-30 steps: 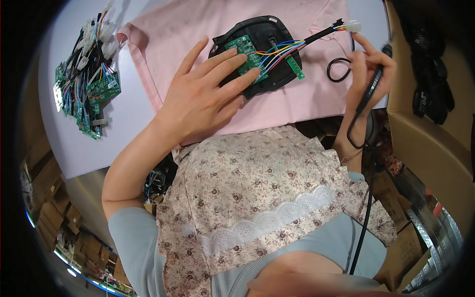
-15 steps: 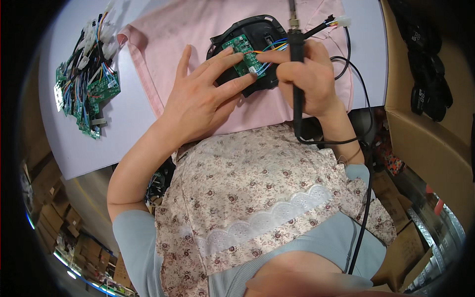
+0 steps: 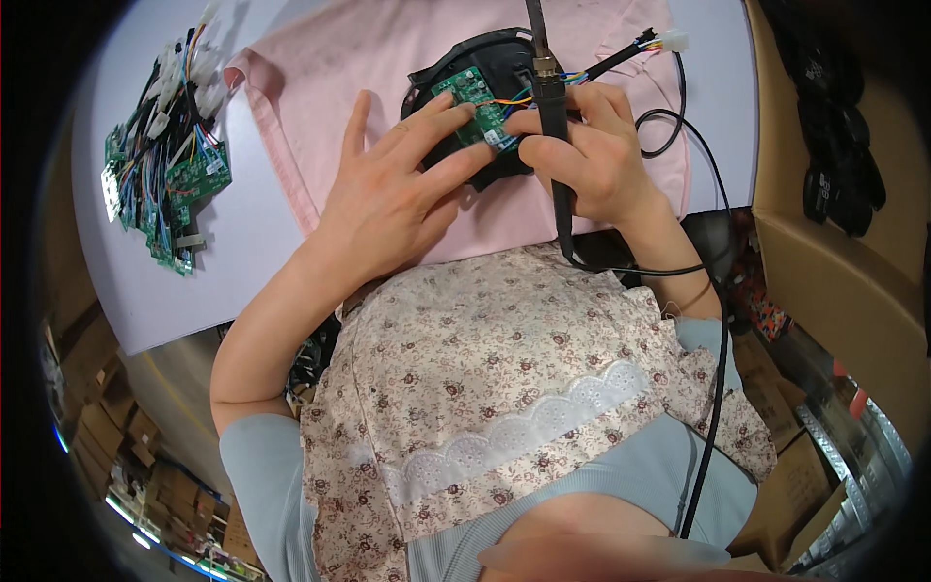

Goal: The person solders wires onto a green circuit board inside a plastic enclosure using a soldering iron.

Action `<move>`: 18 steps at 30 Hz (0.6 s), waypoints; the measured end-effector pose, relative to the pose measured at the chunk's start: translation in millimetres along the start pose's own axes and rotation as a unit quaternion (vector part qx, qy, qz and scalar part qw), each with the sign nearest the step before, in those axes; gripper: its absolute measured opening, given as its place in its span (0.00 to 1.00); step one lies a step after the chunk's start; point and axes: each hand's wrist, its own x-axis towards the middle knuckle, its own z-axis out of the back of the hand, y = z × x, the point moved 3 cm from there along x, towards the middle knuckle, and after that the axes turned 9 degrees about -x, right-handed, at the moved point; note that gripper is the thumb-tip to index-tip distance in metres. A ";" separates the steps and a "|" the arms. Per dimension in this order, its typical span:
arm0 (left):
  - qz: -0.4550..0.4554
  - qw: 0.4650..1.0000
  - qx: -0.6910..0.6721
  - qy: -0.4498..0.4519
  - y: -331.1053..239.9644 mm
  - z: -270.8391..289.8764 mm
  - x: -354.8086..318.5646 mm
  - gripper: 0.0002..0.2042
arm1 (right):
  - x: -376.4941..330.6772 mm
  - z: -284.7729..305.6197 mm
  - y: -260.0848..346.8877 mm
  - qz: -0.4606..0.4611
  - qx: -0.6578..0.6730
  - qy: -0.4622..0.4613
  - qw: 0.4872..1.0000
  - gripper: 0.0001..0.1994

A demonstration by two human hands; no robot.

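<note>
A green circuit board point(image 3: 471, 94) lies in a black plastic housing point(image 3: 497, 56). My left hand point(image 3: 390, 189) is spread open, its fingertips resting on the board and its thumb held out to the side. Coloured wires point(image 3: 519, 102) run from the board to the right, toward a black cable with a white connector point(image 3: 673, 41). In my closed right hand point(image 3: 603, 155) is a soldering iron point(image 3: 553, 126), its metal end pointing away from me and its cord trailing toward my right arm. My right index fingertip is at the wires by the board's edge.
Under the housing is a pink cloth point(image 3: 320, 87) on a white table point(image 3: 257, 281). A heap of green boards with wires and white connectors point(image 3: 175, 155) lies at left. At right stands an open cardboard box point(image 3: 824, 272) with black parts point(image 3: 842, 165) in it. The black cord point(image 3: 716, 417) loops beside me.
My right hand and the soldering iron have shifted left, closer to the board, and the iron leans more. My left hand has stayed nearly in place on the board.
</note>
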 end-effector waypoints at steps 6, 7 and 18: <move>0.003 1.000 -0.003 -0.009 -1.8 -1.6 -0.1 0.23 | -6.2 -1.2 6.6 -0.006 0.014 0.005 1.000 0.05; -0.001 1.000 0.003 -0.010 -1.4 -1.2 0.1 0.22 | -7.6 -0.9 7.8 -0.010 0.019 0.003 1.000 0.06; 0.002 1.000 -0.004 -0.019 -3.2 3.6 4.1 0.19 | -16.4 -1.2 6.0 -0.022 0.037 -0.003 0.999 0.08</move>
